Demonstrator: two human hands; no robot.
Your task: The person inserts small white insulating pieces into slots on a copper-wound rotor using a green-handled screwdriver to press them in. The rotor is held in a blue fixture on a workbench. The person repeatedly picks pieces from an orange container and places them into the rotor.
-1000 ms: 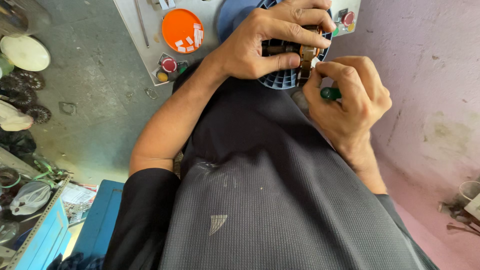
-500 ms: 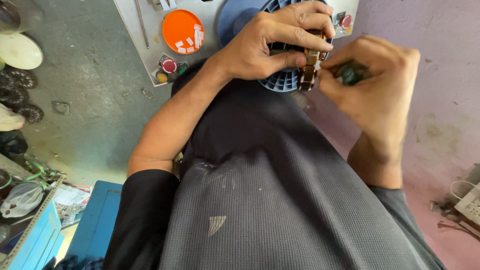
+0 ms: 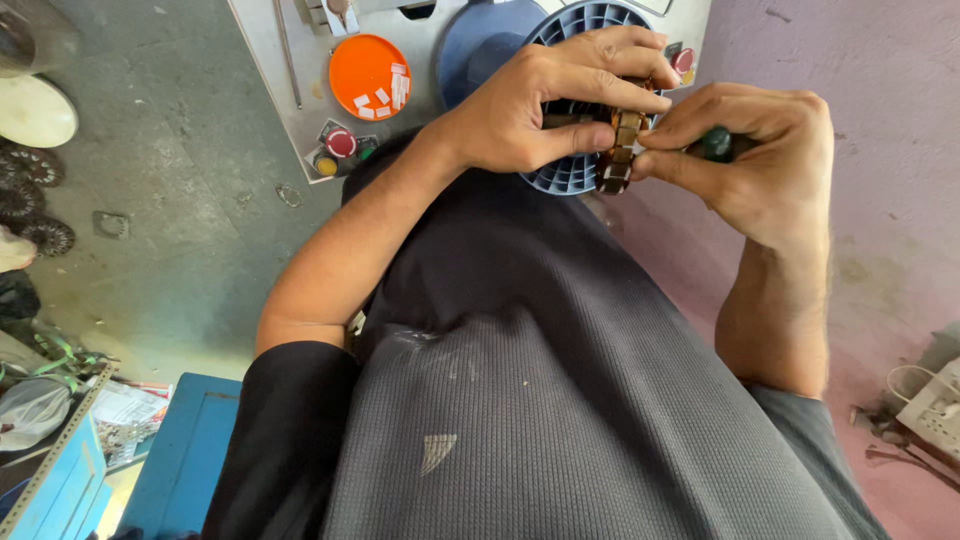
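Left hand (image 3: pixel 545 105) curled around a small stator (image 3: pixel 618 150), thumb under, fingers over the top, holding it up just in front of a blue ribbed disc (image 3: pixel 580 172). Stator seen edge-on: stacked brown metal teeth with what looks like copper winding between them. Right hand (image 3: pixel 762 160) closed in a narrow grip on a green-handled tool (image 3: pixel 716 143), thumb and forefinger pinched near the tip, tip touching the stator's right edge. Exact contact point hidden by fingertips.

Judging progress: work apparently mid-way. Stator already picked up, steadied and presented to the tool; tool already seated against the teeth. Number of slots dressed or still to go impossible to tell, only one narrow side showing. No finished or waiting pieces visible near either hand, so no count of what is left.

Beyond the left hand, on a grey panel (image 3: pixel 270 70): an orange lid (image 3: pixel 370 75) with small white chips on it, a red button (image 3: pixel 341 143) and a yellow one (image 3: pixel 325 166) just beside. Another red button (image 3: pixel 683 60) above the right hand's knuckles. Well off to the left hand's side, dark toothed rings (image 3: pixel 30 215) on the floor and a blue box (image 3: pixel 185 455) lower down. Near the right elbow, a white socket strip (image 3: pixel 935 405) with cables.
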